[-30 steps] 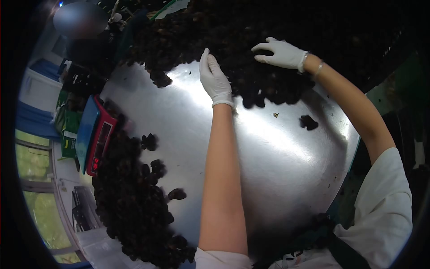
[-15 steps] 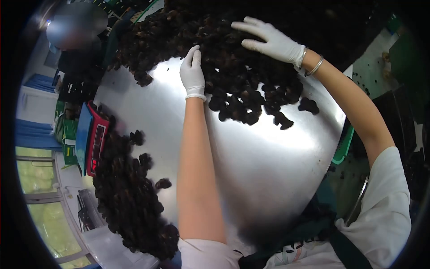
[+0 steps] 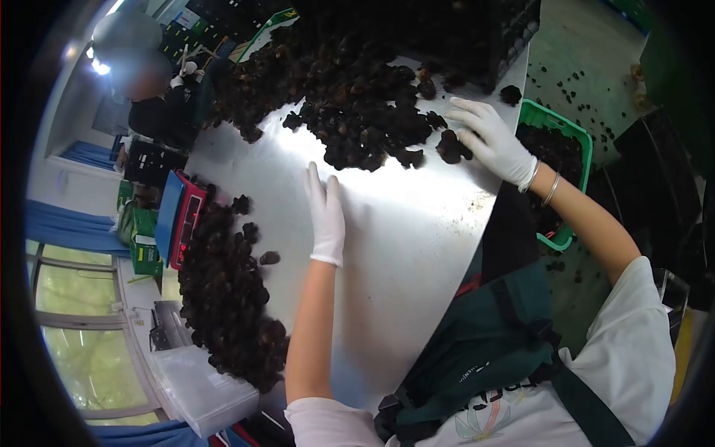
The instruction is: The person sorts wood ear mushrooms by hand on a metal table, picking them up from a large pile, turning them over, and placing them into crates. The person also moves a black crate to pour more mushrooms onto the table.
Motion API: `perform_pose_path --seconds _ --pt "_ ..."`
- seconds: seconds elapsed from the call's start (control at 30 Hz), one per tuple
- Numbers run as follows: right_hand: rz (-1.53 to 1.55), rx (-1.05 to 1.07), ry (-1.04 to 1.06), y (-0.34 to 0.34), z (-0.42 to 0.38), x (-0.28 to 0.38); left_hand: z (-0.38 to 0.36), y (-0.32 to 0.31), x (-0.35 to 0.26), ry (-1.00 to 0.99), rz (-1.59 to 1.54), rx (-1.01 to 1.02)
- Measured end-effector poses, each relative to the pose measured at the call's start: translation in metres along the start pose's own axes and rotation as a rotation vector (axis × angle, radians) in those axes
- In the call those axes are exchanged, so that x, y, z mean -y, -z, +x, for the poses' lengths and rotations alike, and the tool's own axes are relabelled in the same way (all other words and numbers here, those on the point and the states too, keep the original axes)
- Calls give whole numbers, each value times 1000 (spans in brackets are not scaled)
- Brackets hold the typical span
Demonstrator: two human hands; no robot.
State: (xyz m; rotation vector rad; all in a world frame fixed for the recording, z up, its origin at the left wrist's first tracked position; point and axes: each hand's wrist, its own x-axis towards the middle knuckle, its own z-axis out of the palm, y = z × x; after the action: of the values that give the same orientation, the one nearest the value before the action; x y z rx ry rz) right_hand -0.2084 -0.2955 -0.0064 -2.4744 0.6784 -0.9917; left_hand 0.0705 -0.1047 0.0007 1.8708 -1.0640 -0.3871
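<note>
Both my hands wear white gloves. My left hand [image 3: 325, 216] is over the bare metal of the table, fingers stretched out and nothing in them, on the near side of a heap of dark brown, lumpy mushroom-like pieces [image 3: 365, 123]. At the table's right side, my right hand [image 3: 495, 145] is open with its fingers spread. Its fingertips are right beside a loose dark clump [image 3: 451, 147] at the heap's right end. A second pile of the same dark pieces [image 3: 223, 290] runs along the table's left edge.
A red scale with a blue top [image 3: 186, 223] stands at the left. A black crate [image 3: 514, 37] sits at the table's far right corner. Below the right edge is a green basket [image 3: 585, 160] of dark pieces. Another person [image 3: 160, 112] is at the far left.
Both hands have drawn back from the heap, the left toward me, the right toward the table's right edge. The heap's near pieces now lie closer together. The view has shifted, showing the basket.
</note>
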Motion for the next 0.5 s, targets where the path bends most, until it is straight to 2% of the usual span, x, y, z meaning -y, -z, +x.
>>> perform_pose_path --seconds 0.17,0.2,0.23,0.3,0.37,0.43,0.5 --pt "-403 -5 -46 -27 -2 34 -39 -4 6 -103 148 39" --pt "-398 2 -39 -38 3 41 -40 -9 3 -101 146 34" --pt "-333 136 -67 -37 5 63 -41 -12 1 -103 142 30" --pt "-281 140 92 -60 -16 84 -47 -18 -1 -126 94 10" --pt "59 194 213 -46 -31 106 -59 -17 -18 -99 -23 16" --pt "120 120 297 -36 -24 97 -68 -12 -14 -176 70 50" --pt "85 12 224 -37 4 72 -75 -16 -13 -272 272 63"
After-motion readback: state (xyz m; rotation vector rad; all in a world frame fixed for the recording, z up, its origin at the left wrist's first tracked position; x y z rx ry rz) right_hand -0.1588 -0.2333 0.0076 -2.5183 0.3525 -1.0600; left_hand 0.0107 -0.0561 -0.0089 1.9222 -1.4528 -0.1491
